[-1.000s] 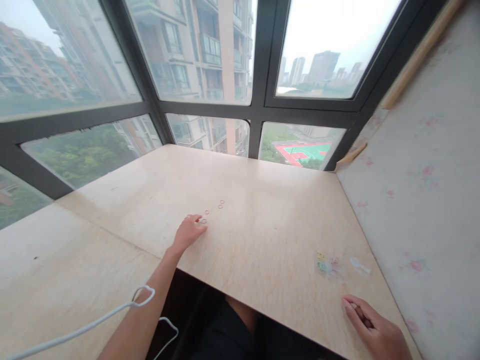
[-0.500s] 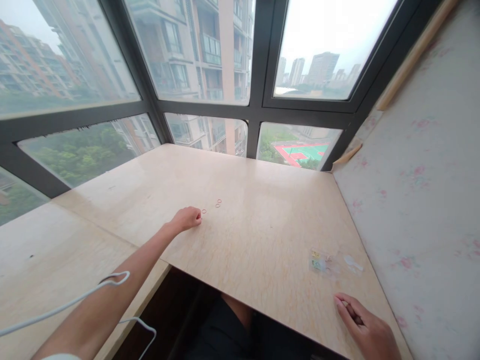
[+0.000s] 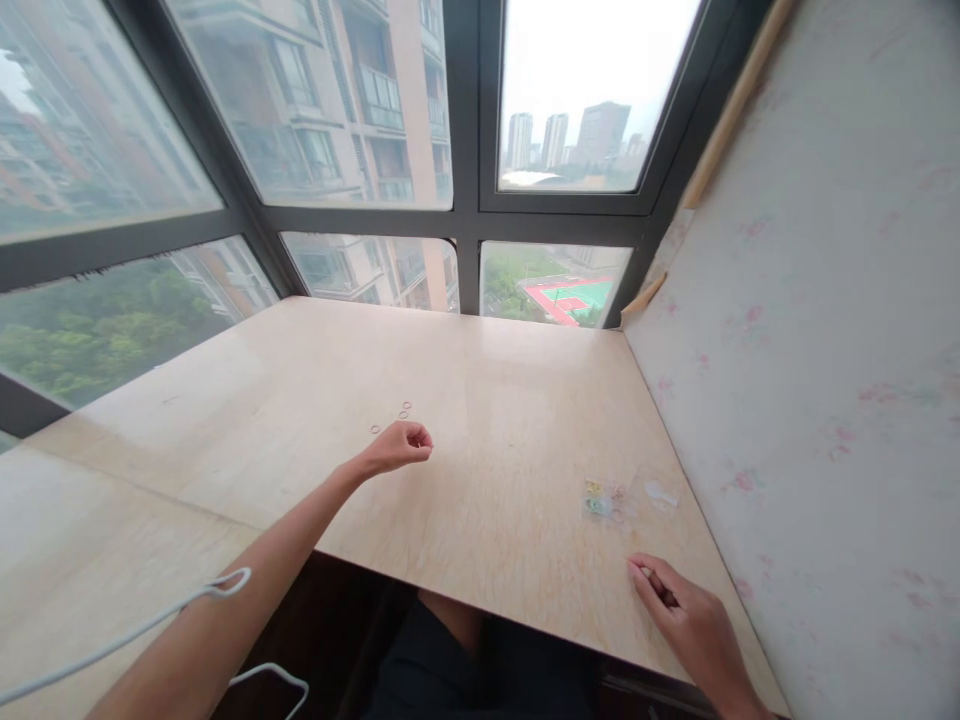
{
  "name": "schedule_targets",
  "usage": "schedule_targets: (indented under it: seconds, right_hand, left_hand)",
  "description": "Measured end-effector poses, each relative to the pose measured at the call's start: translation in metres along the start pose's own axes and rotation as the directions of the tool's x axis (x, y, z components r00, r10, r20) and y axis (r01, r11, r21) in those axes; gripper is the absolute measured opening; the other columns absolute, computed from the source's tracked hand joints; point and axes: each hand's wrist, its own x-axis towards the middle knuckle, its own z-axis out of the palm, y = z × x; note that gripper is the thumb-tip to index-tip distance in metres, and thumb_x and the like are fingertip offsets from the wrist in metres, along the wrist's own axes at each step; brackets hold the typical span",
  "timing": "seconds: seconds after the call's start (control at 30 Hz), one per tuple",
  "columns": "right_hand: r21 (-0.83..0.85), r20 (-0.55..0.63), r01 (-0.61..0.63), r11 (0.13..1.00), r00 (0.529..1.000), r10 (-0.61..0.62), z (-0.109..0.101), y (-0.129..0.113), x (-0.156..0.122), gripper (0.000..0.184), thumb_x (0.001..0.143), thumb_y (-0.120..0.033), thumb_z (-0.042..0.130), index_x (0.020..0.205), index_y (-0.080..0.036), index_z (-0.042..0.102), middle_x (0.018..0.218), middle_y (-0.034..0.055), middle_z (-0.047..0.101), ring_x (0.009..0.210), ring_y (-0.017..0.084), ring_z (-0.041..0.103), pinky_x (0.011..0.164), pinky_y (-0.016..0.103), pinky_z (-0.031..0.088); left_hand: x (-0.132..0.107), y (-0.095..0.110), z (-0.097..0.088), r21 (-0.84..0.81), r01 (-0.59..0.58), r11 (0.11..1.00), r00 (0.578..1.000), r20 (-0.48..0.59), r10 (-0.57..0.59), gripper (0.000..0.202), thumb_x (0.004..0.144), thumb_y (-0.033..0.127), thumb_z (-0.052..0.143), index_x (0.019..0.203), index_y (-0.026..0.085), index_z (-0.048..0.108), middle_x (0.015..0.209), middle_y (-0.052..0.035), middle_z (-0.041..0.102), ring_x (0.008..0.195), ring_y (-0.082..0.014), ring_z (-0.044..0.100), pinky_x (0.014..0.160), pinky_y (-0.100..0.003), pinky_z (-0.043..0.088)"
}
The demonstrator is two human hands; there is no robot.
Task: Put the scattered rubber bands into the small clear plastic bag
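Observation:
Three thin reddish rings lie on the pale tabletop: a lone ring [image 3: 375, 429] just behind my left hand, plus a middle ring [image 3: 403, 414] and a far ring [image 3: 407, 405] close together. My left hand [image 3: 397, 447] is closed in a pinch over the board; whatever its fingertips hold is too small to name. At the right, my right hand [image 3: 686, 605] rests near the front edge, fingers curled and thumb against the index finger; its contents are hidden. Beyond it sits a small clear plastic box [image 3: 606, 500] with yellow, green and pinkish small loops inside.
A clear lid-like piece [image 3: 660, 494] lies beside the box, near the flowered wall [image 3: 750, 400]. Dark-framed windows [image 3: 466, 200] border the far side of the tabletop [image 3: 495, 540]. A white cable [image 3: 112, 645] crosses over my left forearm.
My left hand has moved right, away from the lone ring, and back toward me slightly. The camera view has turned right. My right hand keeps its curled pose near the box.

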Motion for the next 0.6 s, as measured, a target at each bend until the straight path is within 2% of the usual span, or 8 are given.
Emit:
schedule_targets:
  seconds: [0.13, 0.3, 0.47, 0.6]
  right_hand:
    - [0.027, -0.007, -0.001, 1.0, 1.0, 0.001, -0.001, -0.003, 0.0, 0.038, 0.092, -0.046, 0.042, 0.084, -0.021, 0.069, 0.055, 0.0002, 0.064, 0.046, 0.014, 0.061, 0.047, 0.021, 0.044]
    - [0.059, 0.005, -0.039, 0.997, 0.999, 0.039, -0.003, -0.007, 0.001, 0.034, 0.093, -0.04, 0.043, 0.085, -0.02, 0.069, 0.055, -0.0003, 0.063, 0.048, 0.014, 0.06, 0.049, 0.021, 0.043]
    - [0.105, 0.03, -0.086, 0.991, 0.996, 0.083, -0.004, -0.007, 0.001, 0.03, 0.092, -0.036, 0.045, 0.087, -0.019, 0.069, 0.055, -0.0011, 0.062, 0.049, 0.013, 0.059, 0.052, 0.021, 0.042]
    - [0.121, 0.05, -0.102, 0.987, 0.994, 0.097, -0.005, -0.007, 0.002, 0.029, 0.093, -0.035, 0.045, 0.088, -0.019, 0.068, 0.057, -0.0006, 0.061, 0.051, 0.013, 0.058, 0.053, 0.022, 0.042]
  left_hand:
    - [0.015, 0.038, 0.043, -0.103, -0.077, 0.992, 0.995, 0.061, 0.083, 0.007, 0.065, 0.021, 0.06, 0.069, 0.015, 0.06, 0.057, 0.003, 0.054, 0.051, -0.0083, 0.046, 0.047, -0.019, 0.031]
    - [0.029, 0.1, 0.106, -0.241, -0.188, 0.952, 0.964, 0.14, 0.226, 0.007, 0.069, 0.021, 0.06, 0.071, 0.015, 0.059, 0.056, 0.0039, 0.052, 0.05, -0.007, 0.044, 0.046, -0.018, 0.03]
    - [0.039, 0.149, 0.169, -0.224, -0.412, 0.883, 0.874, 0.179, 0.452, 0.01, 0.074, 0.021, 0.06, 0.081, 0.015, 0.065, 0.066, 0.0007, 0.062, 0.055, -0.0082, 0.049, 0.049, -0.019, 0.037]
    - [0.048, 0.164, 0.201, -0.026, -0.573, 0.819, 0.795, 0.223, 0.563, 0.025, 0.075, 0.013, 0.058, 0.095, 0.019, 0.071, 0.078, -0.0019, 0.07, 0.06, -0.0109, 0.056, 0.061, -0.023, 0.045]
